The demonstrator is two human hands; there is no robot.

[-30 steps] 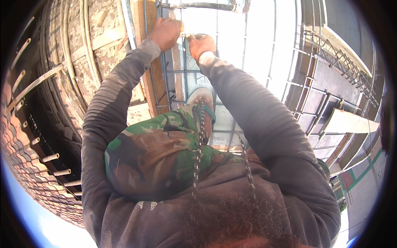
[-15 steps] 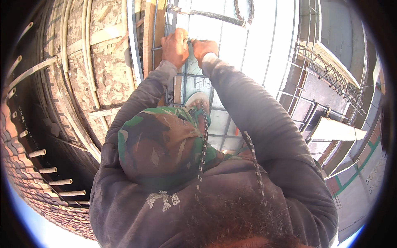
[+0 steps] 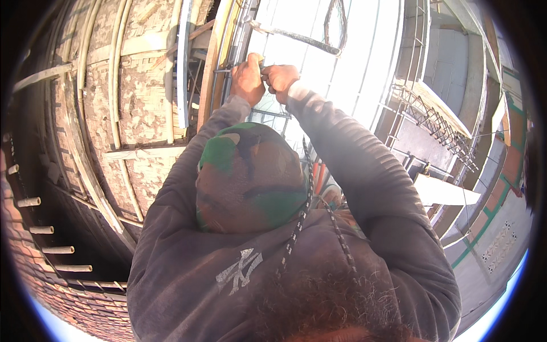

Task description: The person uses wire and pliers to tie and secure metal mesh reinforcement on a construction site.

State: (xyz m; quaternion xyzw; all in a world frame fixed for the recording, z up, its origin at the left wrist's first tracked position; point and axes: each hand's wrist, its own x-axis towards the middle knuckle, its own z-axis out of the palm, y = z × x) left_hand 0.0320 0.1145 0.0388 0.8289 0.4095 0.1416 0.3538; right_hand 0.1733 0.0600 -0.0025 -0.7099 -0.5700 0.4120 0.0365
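Overhead, left hand (image 3: 247,80) and right hand (image 3: 281,78), arms outstretched, clench together around rebar (image 3: 239,69).

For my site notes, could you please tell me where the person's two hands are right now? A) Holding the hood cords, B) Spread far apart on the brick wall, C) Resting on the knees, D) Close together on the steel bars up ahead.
D: the left hand and right hand sit side by side, closed at the steel bars, well away from the brick wall.
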